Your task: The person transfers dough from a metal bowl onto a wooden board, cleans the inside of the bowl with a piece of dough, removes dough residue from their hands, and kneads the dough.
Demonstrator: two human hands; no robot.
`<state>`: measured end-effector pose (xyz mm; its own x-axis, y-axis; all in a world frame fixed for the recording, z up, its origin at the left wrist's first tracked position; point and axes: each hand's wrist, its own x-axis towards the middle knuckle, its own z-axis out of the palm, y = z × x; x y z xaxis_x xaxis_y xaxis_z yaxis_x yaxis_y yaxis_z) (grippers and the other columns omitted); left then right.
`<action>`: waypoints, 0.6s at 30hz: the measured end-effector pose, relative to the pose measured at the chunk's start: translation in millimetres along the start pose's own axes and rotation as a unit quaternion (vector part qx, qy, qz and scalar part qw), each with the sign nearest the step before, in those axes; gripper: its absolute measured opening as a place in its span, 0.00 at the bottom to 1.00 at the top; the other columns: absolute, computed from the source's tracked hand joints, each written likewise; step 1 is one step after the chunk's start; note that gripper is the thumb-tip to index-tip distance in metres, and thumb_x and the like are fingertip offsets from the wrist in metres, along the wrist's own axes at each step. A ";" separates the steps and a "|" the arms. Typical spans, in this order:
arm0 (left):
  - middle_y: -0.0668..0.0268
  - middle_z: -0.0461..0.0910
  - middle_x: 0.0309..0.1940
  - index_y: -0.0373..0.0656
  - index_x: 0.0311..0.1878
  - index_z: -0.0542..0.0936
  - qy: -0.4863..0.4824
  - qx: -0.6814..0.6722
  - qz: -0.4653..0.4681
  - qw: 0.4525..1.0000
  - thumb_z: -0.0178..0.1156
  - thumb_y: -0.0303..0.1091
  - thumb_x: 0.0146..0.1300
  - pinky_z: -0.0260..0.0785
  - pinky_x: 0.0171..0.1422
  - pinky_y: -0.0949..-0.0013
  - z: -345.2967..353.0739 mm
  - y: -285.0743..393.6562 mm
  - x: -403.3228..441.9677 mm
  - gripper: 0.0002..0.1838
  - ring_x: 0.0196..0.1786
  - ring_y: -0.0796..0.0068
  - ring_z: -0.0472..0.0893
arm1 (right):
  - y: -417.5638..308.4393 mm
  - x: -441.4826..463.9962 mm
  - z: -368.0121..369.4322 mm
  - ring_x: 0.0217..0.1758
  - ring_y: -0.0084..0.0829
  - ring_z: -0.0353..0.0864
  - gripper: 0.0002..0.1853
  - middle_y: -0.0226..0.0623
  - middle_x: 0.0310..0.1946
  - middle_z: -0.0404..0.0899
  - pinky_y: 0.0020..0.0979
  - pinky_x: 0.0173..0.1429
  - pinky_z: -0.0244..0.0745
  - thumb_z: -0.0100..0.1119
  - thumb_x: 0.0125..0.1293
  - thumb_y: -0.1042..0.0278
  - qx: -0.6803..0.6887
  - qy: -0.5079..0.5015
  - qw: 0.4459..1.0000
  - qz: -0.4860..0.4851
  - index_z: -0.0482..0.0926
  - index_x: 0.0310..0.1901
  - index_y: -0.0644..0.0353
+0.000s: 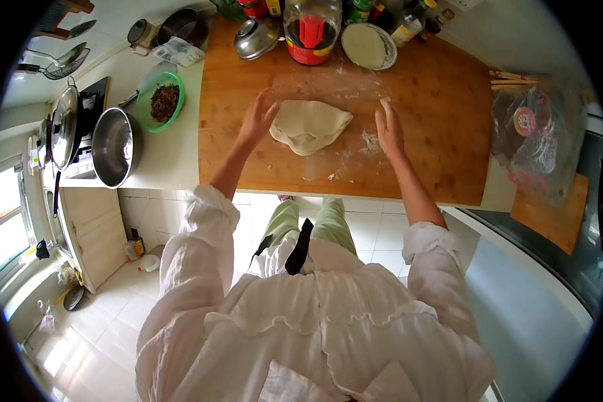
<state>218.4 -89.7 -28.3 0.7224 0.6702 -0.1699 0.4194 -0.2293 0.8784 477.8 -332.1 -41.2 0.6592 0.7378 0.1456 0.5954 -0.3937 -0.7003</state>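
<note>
A flattened, folded piece of pale dough [308, 127] lies on the wooden board [442, 134]. Just off its left edge is my left hand [256, 119], fingers apart and holding nothing. My right hand [389, 127] is raised over the board to the right of the dough, with a gap between them; its fingers are spread and empty. Scattered flour [369, 142] and small dough crumbs lie on the board around the dough.
Behind the dough stand a metal bowl [256, 39], a red-based jar [309, 33], a plate of flour [368, 47] and several bottles. To the left are a green bowl of filling [161, 100] and a steel bowl [116, 147]. Plastic bags [536, 134] lie right.
</note>
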 end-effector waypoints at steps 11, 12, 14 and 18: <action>0.42 0.52 0.71 0.35 0.72 0.54 0.267 -0.022 0.055 0.962 0.58 0.43 0.63 0.40 0.76 0.47 113.0 16.6 -88.3 0.40 0.75 0.42 0.48 | -87.4 -80.3 130.5 0.71 0.46 0.59 0.30 0.55 0.65 0.63 0.43 0.75 0.49 0.51 0.70 0.59 0.183 0.202 0.951 0.145 0.58 0.67 0.69; 0.43 0.53 0.71 0.36 0.71 0.55 0.271 -0.093 0.083 0.955 0.59 0.42 0.62 0.42 0.76 0.48 105.9 36.8 -78.2 0.39 0.74 0.42 0.49 | -89.1 -79.0 124.9 0.71 0.46 0.59 0.30 0.55 0.65 0.63 0.43 0.75 0.49 0.51 0.70 0.59 0.184 0.205 0.950 0.145 0.58 0.67 0.69; 0.45 0.57 0.69 0.38 0.71 0.57 0.221 0.006 0.138 0.965 0.61 0.43 0.61 0.47 0.74 0.49 66.2 36.2 -48.1 0.40 0.72 0.42 0.54 | -88.8 -79.7 101.4 0.68 0.41 0.64 0.32 0.50 0.64 0.66 0.40 0.71 0.57 0.52 0.69 0.65 0.375 0.260 0.873 0.173 0.53 0.69 0.68; 0.50 0.68 0.63 0.44 0.69 0.64 -0.037 0.144 0.035 0.988 0.66 0.49 0.54 0.60 0.68 0.53 24.7 17.7 3.7 0.41 0.65 0.46 0.66 | -67.3 -87.9 86.8 0.60 0.39 0.72 0.34 0.50 0.57 0.71 0.37 0.62 0.69 0.57 0.65 0.69 0.387 0.118 0.851 0.335 0.53 0.68 0.69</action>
<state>242.1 -108.7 -24.4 0.7883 0.5955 -0.1549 0.4988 -0.4710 0.7276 340.0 -322.9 -67.5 0.8600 0.3225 -0.3955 -0.3718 -0.1351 -0.9185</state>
